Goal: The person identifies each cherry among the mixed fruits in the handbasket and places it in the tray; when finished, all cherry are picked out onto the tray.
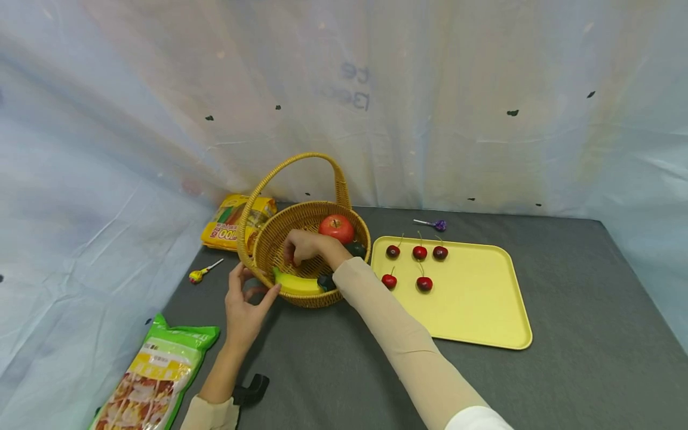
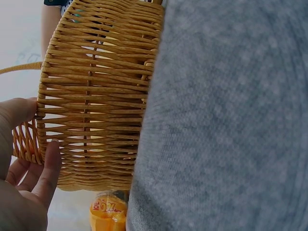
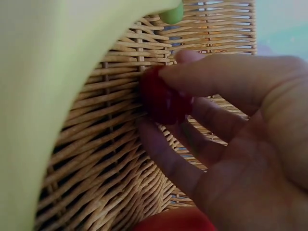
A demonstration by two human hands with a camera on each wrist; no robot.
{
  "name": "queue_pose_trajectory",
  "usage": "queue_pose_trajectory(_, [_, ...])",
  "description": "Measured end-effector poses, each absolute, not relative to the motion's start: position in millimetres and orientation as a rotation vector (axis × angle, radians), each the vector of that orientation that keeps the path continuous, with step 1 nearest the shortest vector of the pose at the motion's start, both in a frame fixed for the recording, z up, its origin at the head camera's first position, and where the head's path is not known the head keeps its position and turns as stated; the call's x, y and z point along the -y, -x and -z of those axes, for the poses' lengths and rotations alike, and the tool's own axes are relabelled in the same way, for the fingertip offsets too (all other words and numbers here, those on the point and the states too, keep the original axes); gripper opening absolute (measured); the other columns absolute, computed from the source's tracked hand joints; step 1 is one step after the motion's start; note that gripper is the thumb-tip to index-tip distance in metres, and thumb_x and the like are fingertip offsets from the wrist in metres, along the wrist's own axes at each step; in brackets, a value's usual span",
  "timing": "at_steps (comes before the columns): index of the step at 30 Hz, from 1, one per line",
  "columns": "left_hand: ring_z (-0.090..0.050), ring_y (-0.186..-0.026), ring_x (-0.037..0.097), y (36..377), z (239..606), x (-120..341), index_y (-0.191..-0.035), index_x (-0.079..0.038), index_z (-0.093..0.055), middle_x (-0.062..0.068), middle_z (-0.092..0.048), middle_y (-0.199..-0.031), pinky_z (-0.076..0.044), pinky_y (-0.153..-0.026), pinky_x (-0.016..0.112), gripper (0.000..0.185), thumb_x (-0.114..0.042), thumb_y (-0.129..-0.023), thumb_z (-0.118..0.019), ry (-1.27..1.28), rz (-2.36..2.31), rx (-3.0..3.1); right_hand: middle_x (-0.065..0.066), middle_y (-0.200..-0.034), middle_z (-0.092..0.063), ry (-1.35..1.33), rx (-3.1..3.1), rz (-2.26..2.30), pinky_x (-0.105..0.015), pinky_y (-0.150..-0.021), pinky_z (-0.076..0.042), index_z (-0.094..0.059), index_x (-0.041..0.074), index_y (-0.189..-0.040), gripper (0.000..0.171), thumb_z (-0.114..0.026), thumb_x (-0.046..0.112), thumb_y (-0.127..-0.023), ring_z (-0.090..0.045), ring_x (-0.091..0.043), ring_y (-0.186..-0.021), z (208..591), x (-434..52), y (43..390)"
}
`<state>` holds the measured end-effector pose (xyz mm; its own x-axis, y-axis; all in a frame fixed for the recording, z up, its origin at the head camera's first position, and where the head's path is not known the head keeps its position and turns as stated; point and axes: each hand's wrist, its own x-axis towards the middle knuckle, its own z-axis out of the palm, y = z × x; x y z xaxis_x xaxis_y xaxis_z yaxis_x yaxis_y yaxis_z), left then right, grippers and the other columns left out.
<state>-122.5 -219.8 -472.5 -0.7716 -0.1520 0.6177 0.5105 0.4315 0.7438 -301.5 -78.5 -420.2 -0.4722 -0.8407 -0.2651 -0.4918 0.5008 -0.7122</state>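
A wicker basket (image 1: 301, 218) with a tall handle stands on the grey table and holds a red apple (image 1: 336, 229) and a banana (image 1: 297, 283). My right hand (image 1: 298, 251) reaches down inside it. In the right wrist view its fingers (image 3: 226, 77) pinch a red cherry (image 3: 161, 103) against the woven wall, with the banana (image 3: 43, 96) close by. My left hand (image 1: 255, 285) rests on the outside of the basket's near left wall, and a straight finger (image 2: 48, 168) lies along the weave (image 2: 96, 96).
To the right of the basket lies a yellow tray (image 1: 473, 298) with several cherries (image 1: 420, 252). A purple lollipop (image 1: 436, 225) lies behind it, a yellow lollipop (image 1: 200, 275) left of the basket. Snack bags lie at back left (image 1: 228, 224) and front left (image 1: 156, 370). Sheeting walls in the table.
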Motion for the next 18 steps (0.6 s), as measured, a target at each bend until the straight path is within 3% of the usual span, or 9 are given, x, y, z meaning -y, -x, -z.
queue_pose_trajectory(9, [-0.056, -0.103, 0.028, 121, 473, 220, -0.141, 0.009, -0.039, 0.026, -0.053, -0.116, -0.057, -0.072, 0.026, 0.075, 0.013, -0.078, -0.078, 0.289, 1.366, 2.077, -0.004, -0.084, -0.064, 1.105, -2.218, 0.675, -0.023, -0.058, -0.044, -0.072, -0.004, -0.101, 0.021, -0.064, -0.014, -0.085, -0.051, -0.015, -0.069, 417, 77, 297])
queue_pose_trajectory(18, [-0.054, -0.103, 0.035, 122, 472, 218, -0.141, 0.009, -0.039, 0.028, -0.052, -0.115, -0.056, -0.073, 0.022, 0.077, 0.019, -0.075, -0.077, 0.269, 1.377, 2.066, -0.016, -0.108, -0.066, 1.349, -2.168, 0.955, -0.026, -0.078, -0.052, -0.066, -0.001, -0.114, 0.023, -0.063, -0.006, -0.091, -0.061, -0.018, -0.091, 384, 44, 295])
